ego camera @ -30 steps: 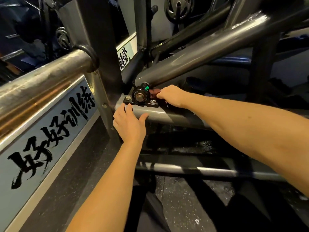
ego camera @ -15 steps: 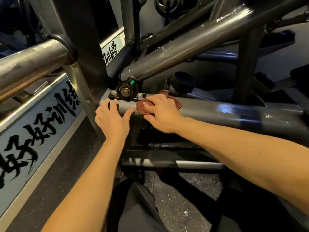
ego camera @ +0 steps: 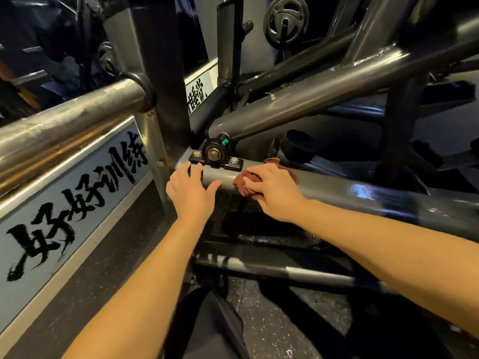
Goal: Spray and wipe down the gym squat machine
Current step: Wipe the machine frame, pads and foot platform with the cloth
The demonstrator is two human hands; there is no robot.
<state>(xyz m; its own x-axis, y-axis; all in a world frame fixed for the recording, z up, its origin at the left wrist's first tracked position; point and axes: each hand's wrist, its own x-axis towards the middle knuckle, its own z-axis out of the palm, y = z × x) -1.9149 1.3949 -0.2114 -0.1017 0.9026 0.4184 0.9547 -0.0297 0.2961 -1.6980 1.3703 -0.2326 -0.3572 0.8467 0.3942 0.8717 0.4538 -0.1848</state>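
Note:
The squat machine's grey lower frame bar (ego camera: 363, 193) runs from centre to the right, with a black pivot bearing (ego camera: 214, 154) bolted on its left end. My right hand (ego camera: 274, 190) presses a dark red cloth (ego camera: 242, 181) onto the bar just right of the bearing, fingers curled over the cloth. My left hand (ego camera: 190, 189) rests flat against the bar below the bearing, fingers straight and thumb spread, holding nothing. No spray bottle shows in this view.
A thick steel rail (ego camera: 64, 130) crosses upper left above a pale banner (ego camera: 64, 203) with black brush lettering. A slanted grey tube (ego camera: 324, 92) rises right from the bearing. A weight plate (ego camera: 285, 20) hangs behind. Speckled rubber floor (ego camera: 280, 325) and a lower crossbar (ego camera: 272, 268) lie below.
My right hand drew the cloth from beside the bearing down onto the front of the bar, slightly rightward. My left hand stayed in place on the bar.

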